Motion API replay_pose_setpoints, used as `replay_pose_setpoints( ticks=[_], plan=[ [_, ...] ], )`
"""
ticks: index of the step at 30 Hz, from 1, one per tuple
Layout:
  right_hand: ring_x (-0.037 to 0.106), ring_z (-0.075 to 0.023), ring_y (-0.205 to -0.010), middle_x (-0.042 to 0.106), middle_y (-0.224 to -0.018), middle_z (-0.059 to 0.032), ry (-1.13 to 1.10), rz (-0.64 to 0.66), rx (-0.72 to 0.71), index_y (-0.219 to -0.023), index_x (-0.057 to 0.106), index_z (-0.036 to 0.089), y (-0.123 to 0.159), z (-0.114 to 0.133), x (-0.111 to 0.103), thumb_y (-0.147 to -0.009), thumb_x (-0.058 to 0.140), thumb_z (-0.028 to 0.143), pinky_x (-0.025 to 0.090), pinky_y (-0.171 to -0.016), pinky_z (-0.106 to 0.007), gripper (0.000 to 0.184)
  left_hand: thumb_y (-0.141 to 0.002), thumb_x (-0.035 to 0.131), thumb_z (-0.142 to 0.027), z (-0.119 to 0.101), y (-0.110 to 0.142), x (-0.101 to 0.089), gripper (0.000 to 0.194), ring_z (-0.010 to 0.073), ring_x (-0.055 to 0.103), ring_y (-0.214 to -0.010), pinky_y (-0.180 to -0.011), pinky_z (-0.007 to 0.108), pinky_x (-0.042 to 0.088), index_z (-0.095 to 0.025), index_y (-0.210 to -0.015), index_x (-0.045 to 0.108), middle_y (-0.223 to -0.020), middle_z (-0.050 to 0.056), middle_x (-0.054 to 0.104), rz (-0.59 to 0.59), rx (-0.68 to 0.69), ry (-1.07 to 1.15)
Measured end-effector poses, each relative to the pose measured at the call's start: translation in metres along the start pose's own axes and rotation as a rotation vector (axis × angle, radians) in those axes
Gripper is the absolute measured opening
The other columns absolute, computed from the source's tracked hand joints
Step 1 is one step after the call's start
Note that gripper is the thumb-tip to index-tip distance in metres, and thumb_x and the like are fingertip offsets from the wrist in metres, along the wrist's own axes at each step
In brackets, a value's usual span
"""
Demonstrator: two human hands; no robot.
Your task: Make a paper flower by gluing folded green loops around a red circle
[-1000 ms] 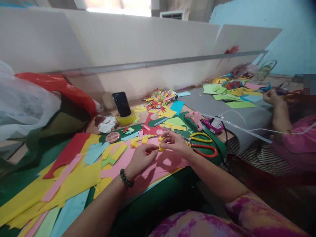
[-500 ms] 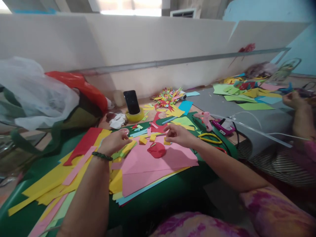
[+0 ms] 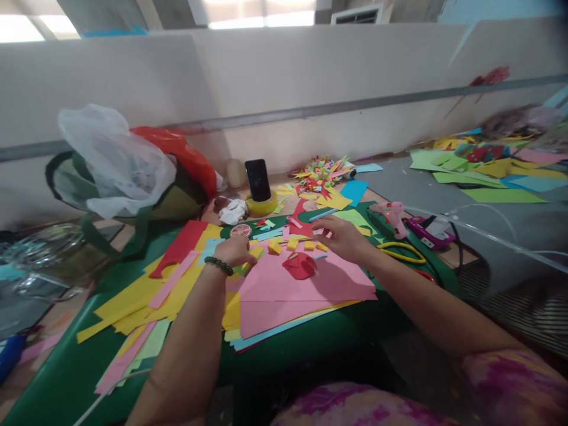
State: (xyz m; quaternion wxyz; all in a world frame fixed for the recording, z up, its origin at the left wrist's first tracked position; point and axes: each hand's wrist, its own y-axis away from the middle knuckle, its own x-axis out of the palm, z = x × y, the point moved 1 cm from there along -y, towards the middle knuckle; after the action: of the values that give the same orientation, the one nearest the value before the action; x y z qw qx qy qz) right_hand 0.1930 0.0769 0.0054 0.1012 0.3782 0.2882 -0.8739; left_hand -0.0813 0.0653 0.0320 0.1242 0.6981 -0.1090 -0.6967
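Observation:
My left hand (image 3: 234, 251), a dark bead bracelet at its wrist, is closed low over yellow and green paper pieces (image 3: 252, 258). What it holds, if anything, is hidden. My right hand (image 3: 341, 238) has its fingers curled together above the far right part of the pink paper sheets (image 3: 270, 290); I cannot make out anything between them. Between my hands, small yellow folded papers (image 3: 293, 243) stand in a row. Nearer me lies a red paper disc (image 3: 300, 266) with a small green scrap on it. A light blue strip (image 3: 320, 257) rests beside the disc.
A pink glue gun (image 3: 393, 216), yellow-handled scissors (image 3: 402, 251) and a purple device (image 3: 428, 232) with cords lie right. Behind stand a phone (image 3: 258, 179) against a yellow tape roll (image 3: 261, 204) and a pile of paper cuttings (image 3: 323, 174). Bags (image 3: 133, 171) sit left.
The view has swung left, so everything sits further right in the picture. A light blue strip now shows by the red disc. The other person's hand at the right has left the view.

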Motion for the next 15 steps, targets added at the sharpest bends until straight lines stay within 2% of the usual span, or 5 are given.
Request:
replay_pose_setpoints(
  ticks=[4, 8, 12, 15],
  plan=[
    [0.062, -0.0136, -0.068, 0.067, -0.089, -0.0059, -0.043, -0.059, -0.115, -0.093, 0.069, 0.019, 0.018, 0.017, -0.010, -0.087, 0.059, 0.025, 0.051, -0.061, -0.026, 0.013, -0.066, 0.068, -0.034, 0.002, -0.002, 0.001, 0.025, 0.0244, 0.065, -0.088, -0.063, 0.027, 0.042, -0.018, -0.084, 0.066, -0.094, 0.009, 0.072, 0.010, -0.003, 0.019],
    [0.061, -0.0140, -0.067, 0.068, -0.085, -0.0052, -0.051, -0.065, -0.170, -0.092, 0.067, 0.020, 0.034, 0.029, -0.015, -0.089, 0.056, 0.028, 0.050, -0.062, -0.027, 0.014, -0.066, 0.064, -0.029, 0.001, 0.003, -0.004, 0.009, 0.0211, 0.063, -0.076, -0.056, 0.026, 0.037, -0.019, -0.066, 0.062, -0.074, 0.004, 0.068, -0.001, -0.006, 0.054],
    [0.062, -0.0132, -0.065, 0.070, -0.087, -0.0056, -0.108, -0.003, -0.172, -0.094, 0.066, 0.020, 0.041, 0.032, -0.016, -0.089, 0.055, 0.025, 0.051, -0.058, -0.025, 0.013, -0.068, 0.061, -0.026, 0.002, 0.006, -0.008, 0.015, 0.0186, 0.058, -0.063, -0.053, 0.027, 0.034, -0.020, -0.054, 0.056, -0.057, 0.001, 0.058, -0.007, -0.019, 0.107],
    [0.061, -0.0126, -0.063, 0.069, -0.084, -0.0056, -0.114, 0.014, -0.158, -0.093, 0.066, 0.019, 0.044, 0.031, -0.014, -0.089, 0.054, 0.024, 0.050, -0.057, -0.024, 0.014, -0.071, 0.059, -0.026, 0.005, 0.005, -0.010, 0.019, 0.0167, 0.054, -0.058, -0.053, 0.026, 0.032, -0.020, -0.053, 0.055, -0.052, 0.000, 0.053, -0.023, -0.005, 0.144]
  ],
)
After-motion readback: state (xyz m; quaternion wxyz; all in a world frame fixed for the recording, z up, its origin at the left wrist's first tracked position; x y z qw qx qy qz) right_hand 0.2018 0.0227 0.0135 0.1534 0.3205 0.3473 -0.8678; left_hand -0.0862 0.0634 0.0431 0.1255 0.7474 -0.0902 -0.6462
